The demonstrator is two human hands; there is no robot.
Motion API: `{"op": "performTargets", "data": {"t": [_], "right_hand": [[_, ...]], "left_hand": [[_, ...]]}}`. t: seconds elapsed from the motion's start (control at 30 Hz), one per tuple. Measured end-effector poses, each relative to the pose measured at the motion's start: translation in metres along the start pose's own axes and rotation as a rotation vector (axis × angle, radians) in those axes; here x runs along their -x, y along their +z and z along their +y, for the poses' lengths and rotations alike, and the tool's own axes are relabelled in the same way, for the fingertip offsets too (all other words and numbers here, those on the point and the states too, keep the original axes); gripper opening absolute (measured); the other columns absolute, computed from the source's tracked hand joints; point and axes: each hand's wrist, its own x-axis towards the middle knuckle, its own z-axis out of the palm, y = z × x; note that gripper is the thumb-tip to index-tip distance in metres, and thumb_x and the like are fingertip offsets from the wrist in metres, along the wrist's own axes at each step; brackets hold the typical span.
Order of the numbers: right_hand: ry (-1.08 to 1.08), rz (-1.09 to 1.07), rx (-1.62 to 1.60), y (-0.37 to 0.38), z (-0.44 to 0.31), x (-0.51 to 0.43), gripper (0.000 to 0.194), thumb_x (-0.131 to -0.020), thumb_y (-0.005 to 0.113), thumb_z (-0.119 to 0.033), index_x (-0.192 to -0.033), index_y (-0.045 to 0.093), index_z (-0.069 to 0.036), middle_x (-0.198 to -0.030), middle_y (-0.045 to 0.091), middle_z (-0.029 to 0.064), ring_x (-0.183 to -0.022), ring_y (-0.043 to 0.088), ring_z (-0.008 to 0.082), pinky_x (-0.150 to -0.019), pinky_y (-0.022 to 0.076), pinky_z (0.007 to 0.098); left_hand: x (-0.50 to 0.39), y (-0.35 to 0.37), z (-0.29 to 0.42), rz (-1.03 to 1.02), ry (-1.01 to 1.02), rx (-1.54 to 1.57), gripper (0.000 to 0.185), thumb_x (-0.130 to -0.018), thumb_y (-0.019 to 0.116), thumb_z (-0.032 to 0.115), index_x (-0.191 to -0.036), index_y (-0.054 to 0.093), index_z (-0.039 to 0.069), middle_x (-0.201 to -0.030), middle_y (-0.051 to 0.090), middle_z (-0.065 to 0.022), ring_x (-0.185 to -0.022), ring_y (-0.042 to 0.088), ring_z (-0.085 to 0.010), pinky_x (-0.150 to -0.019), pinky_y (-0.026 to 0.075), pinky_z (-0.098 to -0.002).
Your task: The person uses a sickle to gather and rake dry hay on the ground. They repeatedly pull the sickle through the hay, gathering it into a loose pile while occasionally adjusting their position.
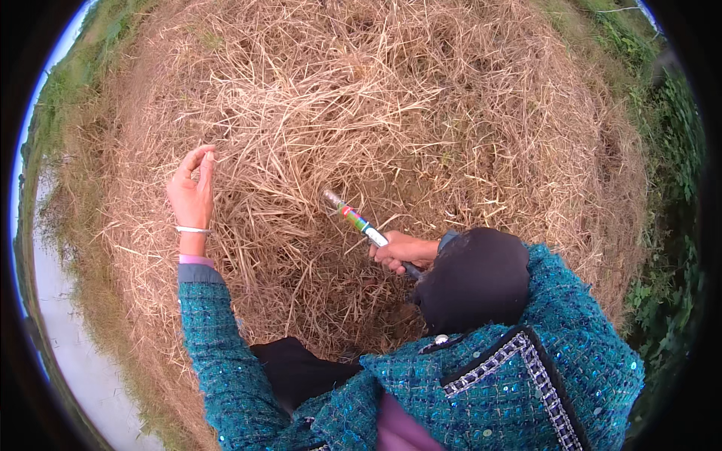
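My right hand is wrapped around a rod-like tool handle. That handle bears a bright multicoloured label and a white band. Its upper end, which looks wrapped in clear plastic, points up and left over the dry straw. Below my fist the rod turns dark and passes out of sight by my knee, so any working end is hidden. My left hand is held up over the straw at the left, thumb and fingertips drawn together. Whether anything small sits between them cannot be seen.
Partly bare soil shows among the straw ahead of my right hand. My dark-clad knee rises beside that hand. Green plants line the right side. Grass borders pale water at the left.
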Motion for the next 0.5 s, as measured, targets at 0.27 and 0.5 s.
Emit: {"op": "performTargets", "data": {"t": [0.27,0.5], "right_hand": [[-0.668,0.679,-0.662,-0.107,-0.011,0.052,0.006,-0.090,0.052,-0.006,-0.093,0.047,-0.007,-0.065,0.041,-0.0031,-0.047,0.037,0.0056,-0.041,0.0363,0.0237],[-1.272,1.101,-0.943,-0.198,-0.084,0.002,0.020,-0.091,0.049,-0.008,-0.073,0.042,-0.007,-0.053,0.037,0.0002,-0.044,0.040,0.0139,-0.041,0.0395,0.0298]], "left_hand": [[0.009,-0.008,0.002,-0.071,0.109,-0.306,0.016,-0.089,0.063,0.019,-0.099,0.070,0.010,-0.095,0.071,-0.0111,-0.084,0.068,-0.0250,-0.074,0.052,-0.0323],[0.006,0.004,0.009,-0.107,0.081,-0.160,0.016,-0.087,0.065,0.016,-0.099,0.071,0.007,-0.096,0.071,-0.0123,-0.087,0.068,-0.0267,-0.078,0.052,-0.0322]]}}
